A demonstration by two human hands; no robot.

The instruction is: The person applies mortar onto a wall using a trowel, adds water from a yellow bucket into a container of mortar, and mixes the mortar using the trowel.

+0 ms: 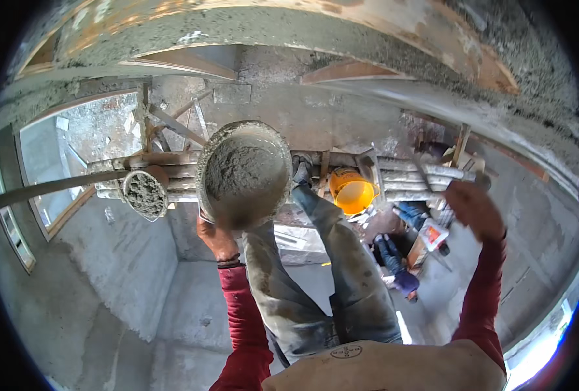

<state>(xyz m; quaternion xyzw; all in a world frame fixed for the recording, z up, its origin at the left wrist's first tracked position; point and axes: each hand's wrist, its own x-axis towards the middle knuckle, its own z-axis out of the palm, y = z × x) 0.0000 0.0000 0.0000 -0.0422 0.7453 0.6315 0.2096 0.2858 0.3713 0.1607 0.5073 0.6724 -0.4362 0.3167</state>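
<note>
My left hand [218,240] is closed on the near side of a round, mortar-crusted bowl [280,142]. Wet grey mortar [237,166] covers much of its inside; my fingers are partly hidden beneath it. On the right, my right hand [475,210] is raised and smeared by motion. It looks closed around a trowel [421,171], whose thin grey blade is blurred and points up and away, toward the plastered beam [289,29] across the top. The bowl and the trowel are well apart.
I stand on a scaffold of poles [400,182], high above the floor. A mortar-filled bucket [145,193] sits left, a yellow bucket [354,194] right of my foot. Wooden braces [172,122] rise beyond. Below right, people [394,260] are beside a wooden stand.
</note>
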